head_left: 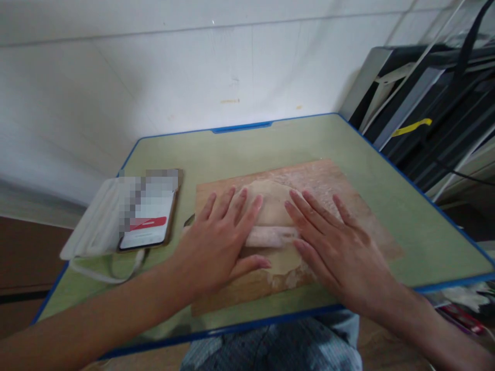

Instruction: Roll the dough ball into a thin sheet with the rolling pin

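Observation:
A flat sheet of pale dough point(270, 198) lies on a floured wooden board point(228, 299). Across the dough rests a rolling pin point(268, 237), seen between my hands, the rest of it mostly covered by them. My left hand point(222, 239) lies flat over its left part, fingers stretched forward and thumb pointing inward. Over the right part is my right hand point(336, 247), palm down with the fingers straight and slightly spread. Neither hand is wrapped round the pin.
A phone point(149, 211) lies on a white pleated face mask point(95, 221) to the left of the board. The green table point(309, 136) has a blue edge and stands against a white wall. Dark flat panels point(436, 103) lean at the right, with a cable hanging there.

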Motion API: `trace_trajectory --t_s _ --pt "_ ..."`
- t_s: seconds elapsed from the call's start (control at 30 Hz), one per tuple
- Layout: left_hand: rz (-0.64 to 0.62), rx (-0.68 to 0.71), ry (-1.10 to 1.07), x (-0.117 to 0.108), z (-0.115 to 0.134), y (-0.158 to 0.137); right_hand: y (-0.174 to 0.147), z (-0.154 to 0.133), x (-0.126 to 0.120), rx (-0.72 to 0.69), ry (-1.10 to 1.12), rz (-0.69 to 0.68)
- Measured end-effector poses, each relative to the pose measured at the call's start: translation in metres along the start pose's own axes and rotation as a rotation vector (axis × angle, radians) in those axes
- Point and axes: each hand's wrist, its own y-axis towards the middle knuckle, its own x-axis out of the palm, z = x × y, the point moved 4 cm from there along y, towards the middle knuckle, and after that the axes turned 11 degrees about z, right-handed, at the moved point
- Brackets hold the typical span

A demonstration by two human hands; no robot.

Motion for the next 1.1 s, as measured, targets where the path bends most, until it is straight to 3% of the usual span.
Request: trace_trajectory --t_s 0.23,0.43,0.53,0.7,0.93,1.1 --pt "-0.008 -0.193 -0.109 0.014 -0.036 0.043 0.046 0.041 0.022 0.076 -0.012 -0.136" --pt "0.065 -0.02 -0.09 -0.004 0.005 -0.014 0.002 0.008 0.003 0.143 -0.055 0.044" --pt "0.093 0.035 -0.084 -0.007 0.007 -0.022 -0.001 0.005 0.003 0.141 -0.054 0.049" --pt "0.069 -0.125 -0.016 0.002 -0.019 0.003 0.031 0.024 0.011 0.189 -0.076 -0.054" --pt "0.254 -0.195 0.099 -0.004 0.024 -0.042 -0.003 0.003 0.002 0.239 -0.081 0.047" --pt "0.215 -0.395 0.067 -0.002 0.015 -0.026 0.015 0.012 0.01 0.29 -0.135 0.047"
